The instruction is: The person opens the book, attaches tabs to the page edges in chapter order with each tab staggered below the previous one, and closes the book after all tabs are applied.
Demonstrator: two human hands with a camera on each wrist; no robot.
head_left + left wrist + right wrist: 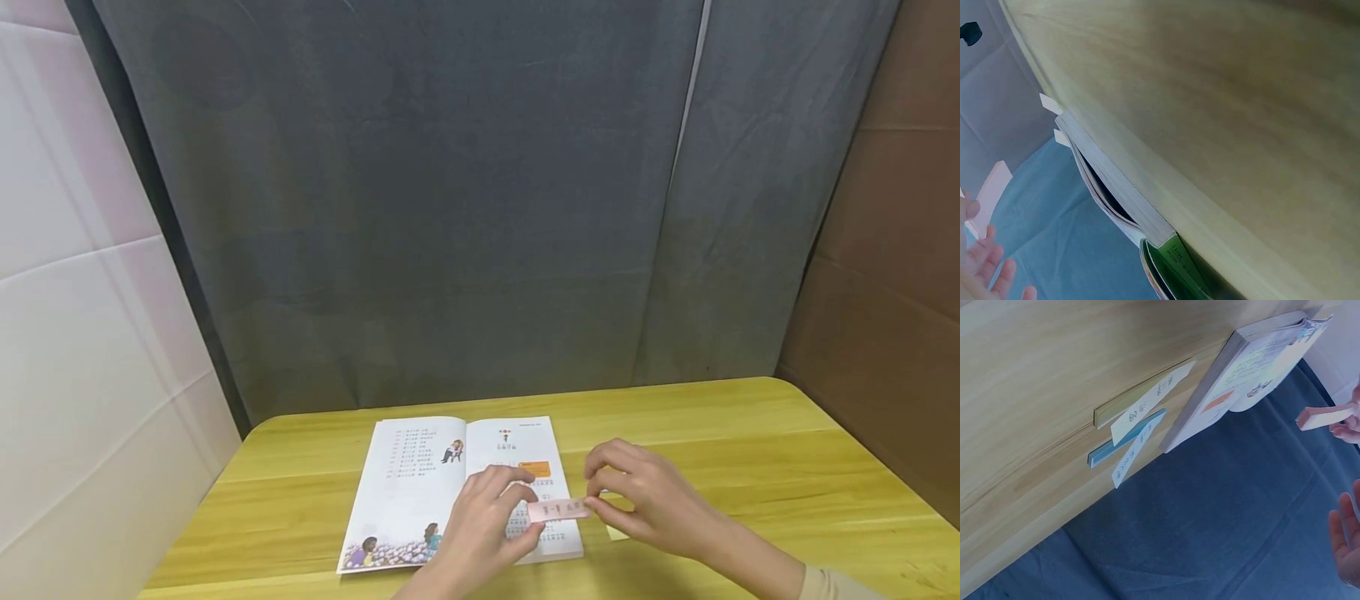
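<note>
We find both hands at lower centre of the head view, over the open book [450, 492]. Left hand [480, 525] and right hand [648, 500] each pinch an end of the pink slip [558, 508] (handwritten). We judge placement onto the right page in hand; next, lowering it flat.

A: Where is there room to move a hand?

B: The yellow table [750, 450] is bare wood to the right of the open book [420, 492], and to the left too.

A: What is in the way?

B: The book. Small paper strips [1141, 425] lie just right of it. A grey curtain [450, 208] closes the back.
</note>
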